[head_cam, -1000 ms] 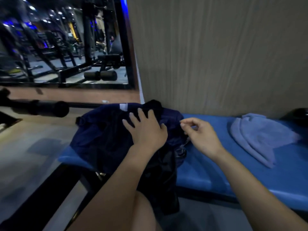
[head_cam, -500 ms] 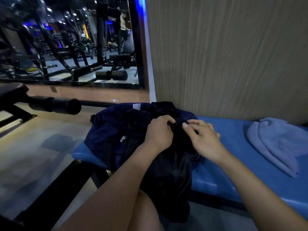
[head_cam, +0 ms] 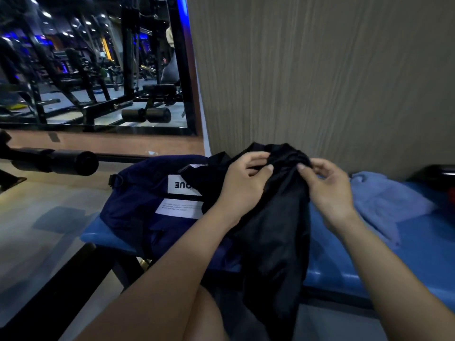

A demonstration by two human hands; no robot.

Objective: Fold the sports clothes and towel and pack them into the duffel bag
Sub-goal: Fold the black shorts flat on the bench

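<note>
A crumpled black sports garment (head_cam: 273, 217) is pinched by the left hand (head_cam: 242, 184) and right hand (head_cam: 328, 190) (folding barely begun); spreading flat is needed next.

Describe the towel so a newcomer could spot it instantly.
Start at the long blue padded bench running along the grey wall. The towel lies loosely heaped on the bench's right part, beyond the right hand. It is pale lavender-blue and soft-looking, unlike the dark navy duffel bag and the black garment.

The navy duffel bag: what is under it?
The bag sits on the blue bench. A black garment, held by both hands, drapes over its right side and hides the bench there.
</note>
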